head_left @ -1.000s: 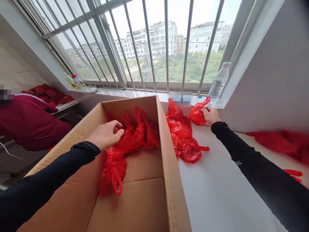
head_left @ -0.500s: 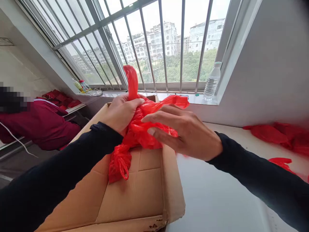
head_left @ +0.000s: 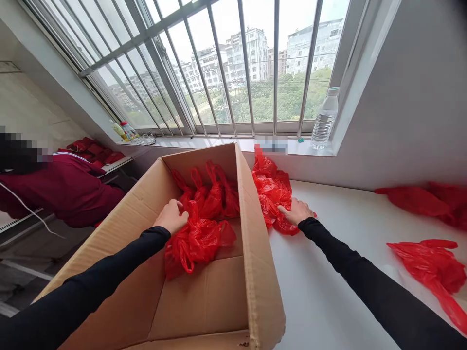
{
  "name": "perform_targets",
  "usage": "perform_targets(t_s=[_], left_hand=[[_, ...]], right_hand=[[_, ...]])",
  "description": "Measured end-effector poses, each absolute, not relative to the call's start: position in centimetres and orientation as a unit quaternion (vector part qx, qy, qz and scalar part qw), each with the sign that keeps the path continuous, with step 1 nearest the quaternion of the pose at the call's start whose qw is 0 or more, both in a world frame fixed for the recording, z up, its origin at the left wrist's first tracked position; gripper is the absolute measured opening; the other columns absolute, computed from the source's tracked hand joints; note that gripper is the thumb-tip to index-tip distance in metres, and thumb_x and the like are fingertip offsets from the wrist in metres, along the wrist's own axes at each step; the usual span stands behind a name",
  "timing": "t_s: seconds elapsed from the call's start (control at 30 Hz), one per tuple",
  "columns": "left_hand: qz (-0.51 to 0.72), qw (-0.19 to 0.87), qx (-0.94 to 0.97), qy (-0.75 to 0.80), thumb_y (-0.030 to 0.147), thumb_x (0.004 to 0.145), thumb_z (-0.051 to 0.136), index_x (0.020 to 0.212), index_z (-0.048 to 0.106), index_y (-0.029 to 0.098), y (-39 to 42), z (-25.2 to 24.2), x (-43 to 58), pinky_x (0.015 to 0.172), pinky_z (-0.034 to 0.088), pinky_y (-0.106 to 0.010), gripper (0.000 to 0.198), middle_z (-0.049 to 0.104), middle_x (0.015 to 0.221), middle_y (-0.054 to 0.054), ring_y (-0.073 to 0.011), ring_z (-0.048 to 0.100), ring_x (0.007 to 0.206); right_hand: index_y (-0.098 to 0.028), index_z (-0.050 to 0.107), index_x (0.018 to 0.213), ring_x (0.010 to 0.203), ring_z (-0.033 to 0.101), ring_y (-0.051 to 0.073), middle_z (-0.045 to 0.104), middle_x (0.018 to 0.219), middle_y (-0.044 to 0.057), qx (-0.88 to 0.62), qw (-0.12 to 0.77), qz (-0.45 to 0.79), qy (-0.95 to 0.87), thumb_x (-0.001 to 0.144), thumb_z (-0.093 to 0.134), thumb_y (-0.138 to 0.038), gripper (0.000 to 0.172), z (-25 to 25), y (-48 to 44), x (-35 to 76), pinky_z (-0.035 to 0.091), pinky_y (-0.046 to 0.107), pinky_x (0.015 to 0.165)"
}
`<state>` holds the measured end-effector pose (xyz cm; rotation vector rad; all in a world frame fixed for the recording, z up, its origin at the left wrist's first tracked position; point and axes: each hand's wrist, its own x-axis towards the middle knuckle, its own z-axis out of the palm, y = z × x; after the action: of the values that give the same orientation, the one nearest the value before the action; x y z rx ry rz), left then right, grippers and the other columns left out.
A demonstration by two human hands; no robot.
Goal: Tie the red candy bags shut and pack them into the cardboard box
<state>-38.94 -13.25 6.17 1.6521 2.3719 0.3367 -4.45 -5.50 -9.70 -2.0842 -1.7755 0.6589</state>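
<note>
My left hand [head_left: 172,217] is inside the cardboard box [head_left: 260,253], fingers loosely curled and a little apart. Just beside it a knotted red plastic bag [head_left: 204,238] lies on the box floor, its edge slightly blurred. Further back in the box stand several more tied red plastic bags [head_left: 215,197] with their loops up. Outside the box, on the right, my right hand [head_left: 298,211] grips a filled red plastic bag [head_left: 272,189] on the white table. The thumb shows on the bag; the other fingers are partly hidden.
More red bags lie on the white table [head_left: 310,291] at the right, one loose red bag [head_left: 430,267] nearer me. A plastic bottle [head_left: 324,119] stands on the windowsill before a barred window. At the left sits a person in a maroon top [head_left: 80,189].
The red bag that was held up between both hands now lies in the box. My left hand has lowered into the box; my right hand has moved right onto another bag.
</note>
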Motion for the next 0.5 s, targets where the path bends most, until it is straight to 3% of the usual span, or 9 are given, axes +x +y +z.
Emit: perform_targets(t_s=[0.13, 0.27, 0.43, 0.5], left_hand=[[-0.011, 0.203, 0.646, 0.736, 0.033, 0.094, 0.063, 0.116, 0.063, 0.015, -13.6, 4.3, -37.5, 0.089, 0.055, -0.043, 0.028, 0.067, 0.114, -0.008, -0.021, 0.066, 0.1], [-0.075, 0.266, 0.667, 0.692, 0.034, 0.094, 0.063, 0.108, 0.065, 0.015, -14.0, 3.4, -36.1, 0.082, 0.057, -0.039, 0.024, 0.068, 0.106, -0.007, -0.0178, 0.067, 0.091], [0.026, 0.254, 0.7, 0.667, 0.037, 0.092, 0.057, 0.079, 0.067, 0.016, -12.5, 10.1, -33.9, 0.065, 0.052, -0.029, 0.027, 0.067, 0.074, -0.002, -0.0172, 0.065, 0.071], [0.1, 0.255, 0.708, 0.651, 0.042, 0.096, 0.042, 0.088, 0.065, 0.018, -13.0, 14.0, -31.2, 0.055, 0.049, -0.026, 0.034, 0.069, 0.08, -0.003, -0.0162, 0.064, 0.069]], right_hand=[[-0.017, 0.062, 0.12, 0.105, 0.064, 0.023, 0.064, 0.121, 0.008, -0.735, 0.135, 0.248, -0.616, 0.096, 0.062, -0.038, 0.032, -10.6, -5.2, -4.0, 0.054, 0.046, 0.091], [-0.017, 0.066, 0.107, 0.089, 0.066, 0.019, 0.069, 0.103, 0.006, -0.729, 0.173, 0.254, -0.612, 0.094, 0.062, -0.039, 0.026, -8.9, -5.2, -1.1, 0.054, 0.039, 0.082], [-0.018, 0.068, 0.099, 0.073, 0.062, 0.018, 0.069, 0.081, 0.004, -0.689, 0.315, 0.223, -0.614, 0.086, 0.058, -0.036, 0.024, -1.7, -6.9, 1.6, 0.047, 0.031, 0.068], [-0.017, 0.067, 0.099, 0.069, 0.06, 0.016, 0.067, 0.079, 0.002, -0.645, 0.394, 0.206, -0.622, 0.085, 0.056, -0.036, 0.026, 2.7, -8.5, 0.7, 0.046, 0.029, 0.063]])
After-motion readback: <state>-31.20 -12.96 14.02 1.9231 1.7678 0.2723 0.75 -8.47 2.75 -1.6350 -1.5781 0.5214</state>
